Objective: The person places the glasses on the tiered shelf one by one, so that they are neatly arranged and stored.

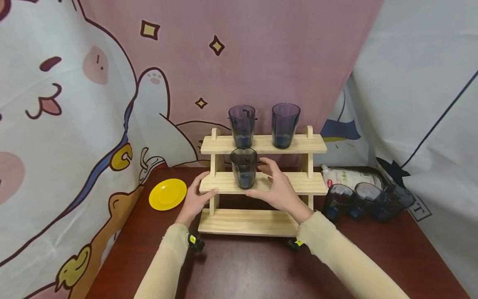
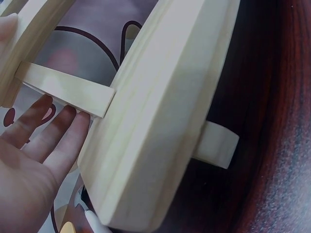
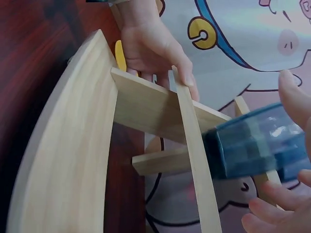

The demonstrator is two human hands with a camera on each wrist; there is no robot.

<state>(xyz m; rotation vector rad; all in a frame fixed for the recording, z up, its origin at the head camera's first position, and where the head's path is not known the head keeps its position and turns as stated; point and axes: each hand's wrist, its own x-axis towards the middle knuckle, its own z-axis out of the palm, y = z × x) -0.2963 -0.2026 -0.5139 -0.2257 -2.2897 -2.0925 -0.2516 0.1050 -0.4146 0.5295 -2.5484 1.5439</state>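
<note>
A three-tier wooden display rack (image 1: 254, 224) stands on the table. My left hand (image 1: 193, 200) grips the left end of its middle shelf, thumb at the front edge; in the left wrist view the fingers (image 2: 65, 136) lie nearly straight against the upright. On that middle shelf stands an upright dark tinted glass (image 1: 244, 169). My right hand (image 1: 279, 189) is spread around the glass's right side, and in the right wrist view a gap shows between thumb and fingers and the glass (image 3: 245, 143). Two purplish glasses (image 1: 242, 124) stand on the top shelf.
Left of the rack lies a yellow plate (image 1: 167, 194). To the right, three dark glasses (image 1: 337, 201) stand close together, with a white spouted pouch (image 1: 351, 177) lying behind them. A printed cloth (image 1: 261, 54) hangs behind the table.
</note>
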